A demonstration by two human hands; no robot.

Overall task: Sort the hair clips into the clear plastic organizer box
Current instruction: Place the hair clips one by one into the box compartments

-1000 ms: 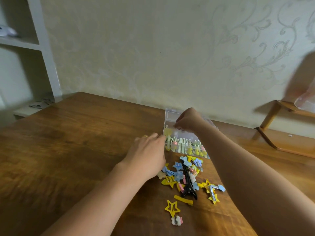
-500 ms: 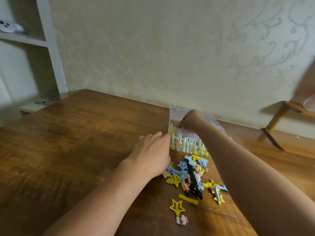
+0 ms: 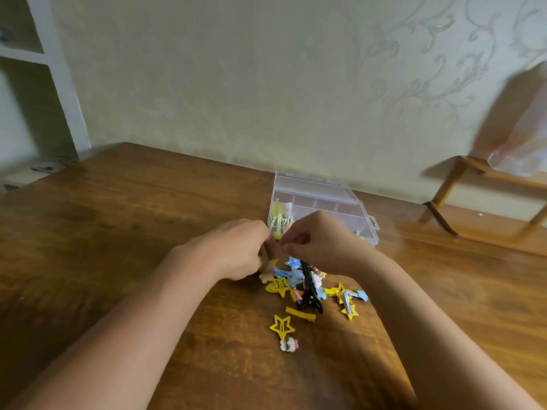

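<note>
Both hands meet fingertip to fingertip just above the far end of the clip pile: the left hand [image 3: 233, 250] and right hand [image 3: 319, 244] are curled inward, fingers pressed together around something small, but I cannot tell what it is or whether either truly pinches it. The clear plastic organizer box [image 3: 349, 208] sits open just beyond them on the wooden table [image 3: 118, 232], its near-left compartments holding pale yellow and white clips, the far ones bare. The loose hair clips [image 3: 305, 285] lie near the wrists: flat yellow star outlines, blue stars, 1 glossy black claw clip [image 3: 309, 294], a yellow bar. The likely trouble is tangling: thin metal snaps and claw teeth could hook neighbours, so lifting 1 might drag others, or a slick clip could slip onto the polished wood.
</note>
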